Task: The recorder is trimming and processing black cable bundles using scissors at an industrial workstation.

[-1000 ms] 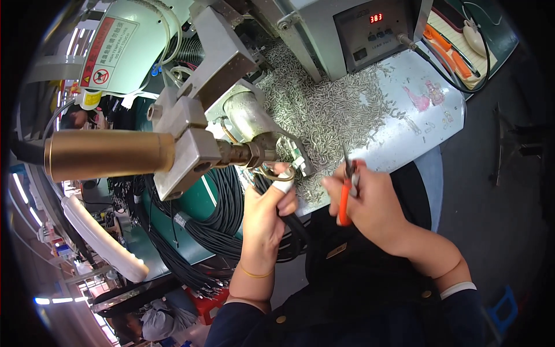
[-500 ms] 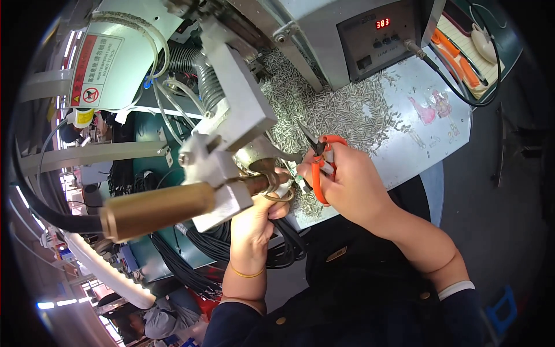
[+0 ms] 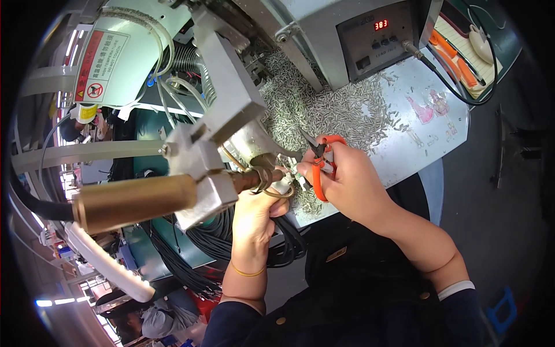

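My right hand (image 3: pixel 358 185) is closed round orange-handled scissors (image 3: pixel 318 180), whose dark pointed blades angle up and away. At its fingertips there is also a small whitish piece (image 3: pixel 302 183), too small to name. My left hand (image 3: pixel 253 217) is closed just beneath the metal tip of a soldering iron (image 3: pixel 139 202) with a thick brass-coloured handle. Iron tip and a curved tube partly cover its fingers, so what they grip cannot be made out. The two hands almost meet over the table edge.
Small silvery cut pieces (image 3: pixel 347 118) lie heaped over the light metal tabletop (image 3: pixel 399 156). Behind stands a grey control box (image 3: pixel 378 49) with a red lit display. Bundled black cables (image 3: pixel 217 237) lie beside my left forearm. A warning label (image 3: pixel 101 66) marks the machine at left.
The soldering iron and its metal bracket have shifted left and slightly down. Both hands stay nearly in place, and the small piece at my right fingertips shows a whiter side.
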`<state>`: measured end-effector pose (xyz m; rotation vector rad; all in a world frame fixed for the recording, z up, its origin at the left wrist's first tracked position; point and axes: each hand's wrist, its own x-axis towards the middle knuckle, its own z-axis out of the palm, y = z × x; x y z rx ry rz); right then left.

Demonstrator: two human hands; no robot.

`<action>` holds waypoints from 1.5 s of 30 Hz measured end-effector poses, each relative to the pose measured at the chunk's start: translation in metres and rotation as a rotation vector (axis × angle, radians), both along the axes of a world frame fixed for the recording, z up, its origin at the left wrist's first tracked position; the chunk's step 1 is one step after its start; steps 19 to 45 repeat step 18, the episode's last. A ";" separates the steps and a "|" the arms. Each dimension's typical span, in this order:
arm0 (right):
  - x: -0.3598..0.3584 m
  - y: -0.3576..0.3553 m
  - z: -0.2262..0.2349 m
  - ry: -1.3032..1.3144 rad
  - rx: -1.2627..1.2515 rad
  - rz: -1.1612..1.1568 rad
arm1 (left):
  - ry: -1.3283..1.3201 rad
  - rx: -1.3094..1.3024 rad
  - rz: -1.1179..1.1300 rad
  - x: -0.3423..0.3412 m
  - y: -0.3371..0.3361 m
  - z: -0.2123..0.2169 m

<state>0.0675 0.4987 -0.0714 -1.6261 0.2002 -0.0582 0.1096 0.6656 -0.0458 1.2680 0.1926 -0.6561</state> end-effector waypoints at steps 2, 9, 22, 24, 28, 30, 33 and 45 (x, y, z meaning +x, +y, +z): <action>-0.003 -0.001 0.000 0.006 0.012 0.013 | -0.020 0.036 -0.030 -0.002 -0.003 0.005; -0.027 0.002 0.007 0.051 0.288 0.104 | 0.029 -0.138 0.027 -0.030 0.004 0.010; -0.060 0.015 0.011 0.004 0.230 0.109 | -0.175 0.115 0.010 -0.063 0.013 0.014; -0.060 0.015 0.011 0.004 0.230 0.109 | -0.175 0.115 0.010 -0.063 0.013 0.014; -0.060 0.015 0.011 0.004 0.230 0.109 | -0.175 0.115 0.010 -0.063 0.013 0.014; -0.060 0.015 0.011 0.004 0.230 0.109 | -0.175 0.115 0.010 -0.063 0.013 0.014; -0.060 0.015 0.011 0.004 0.230 0.109 | -0.175 0.115 0.010 -0.063 0.013 0.014; -0.060 0.015 0.011 0.004 0.230 0.109 | -0.175 0.115 0.010 -0.063 0.013 0.014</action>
